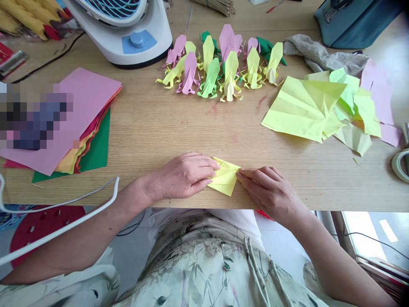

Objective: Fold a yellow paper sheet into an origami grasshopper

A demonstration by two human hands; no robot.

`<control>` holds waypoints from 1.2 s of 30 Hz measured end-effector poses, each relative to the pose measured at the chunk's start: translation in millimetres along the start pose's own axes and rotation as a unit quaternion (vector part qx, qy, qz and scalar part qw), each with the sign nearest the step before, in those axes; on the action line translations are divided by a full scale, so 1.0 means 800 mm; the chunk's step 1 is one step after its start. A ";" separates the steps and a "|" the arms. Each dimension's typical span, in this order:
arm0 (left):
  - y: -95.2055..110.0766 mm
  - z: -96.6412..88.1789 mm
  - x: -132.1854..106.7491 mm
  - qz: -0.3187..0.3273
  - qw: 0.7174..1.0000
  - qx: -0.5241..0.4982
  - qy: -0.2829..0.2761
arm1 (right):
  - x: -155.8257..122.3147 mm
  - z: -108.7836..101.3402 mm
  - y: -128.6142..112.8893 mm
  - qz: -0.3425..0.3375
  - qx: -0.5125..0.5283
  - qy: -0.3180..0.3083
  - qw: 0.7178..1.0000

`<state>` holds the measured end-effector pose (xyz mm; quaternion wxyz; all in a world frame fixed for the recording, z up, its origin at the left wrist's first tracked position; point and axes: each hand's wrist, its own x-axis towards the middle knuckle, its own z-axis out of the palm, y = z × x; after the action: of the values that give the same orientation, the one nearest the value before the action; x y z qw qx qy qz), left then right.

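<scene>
A small folded piece of yellow paper (225,181) lies near the front edge of the table, with crease lines across it. My left hand (187,175) holds its left side down, fingers resting on top and thumb along the lower edge. At the upper right corner, the thumb and fingertips of my right hand (270,187) pinch the paper. My fingertips cover parts of both sides. Beyond my hands stand several folded paper figures (230,76) in yellow, pink and green.
Pink paper sheets (86,91) top a stack at the left, near a white fan (140,34). Creased yellow paper (300,106) lies at the right with scraps. A tape roll (399,166), grey cloth (322,53) and blue bag (354,25) are farther right. A white cable (79,196) crosses my left forearm.
</scene>
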<state>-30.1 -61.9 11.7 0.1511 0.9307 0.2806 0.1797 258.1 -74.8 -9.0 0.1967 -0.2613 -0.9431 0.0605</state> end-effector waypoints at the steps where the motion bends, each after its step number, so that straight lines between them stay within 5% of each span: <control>1: 0.003 0.002 0.001 -0.009 1.000 0.012 0.004 | 0.001 0.000 0.000 0.000 -0.001 0.000 1.000; 36: 0.014 0.029 -0.012 -0.015 0.995 0.075 0.066 | -0.001 -0.003 0.001 0.004 -0.009 -0.031 0.999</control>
<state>-22.5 -80.2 -6.9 0.0649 0.9210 0.3169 0.2172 260.6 -74.3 -7.3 0.1647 -0.2653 -0.9480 0.0611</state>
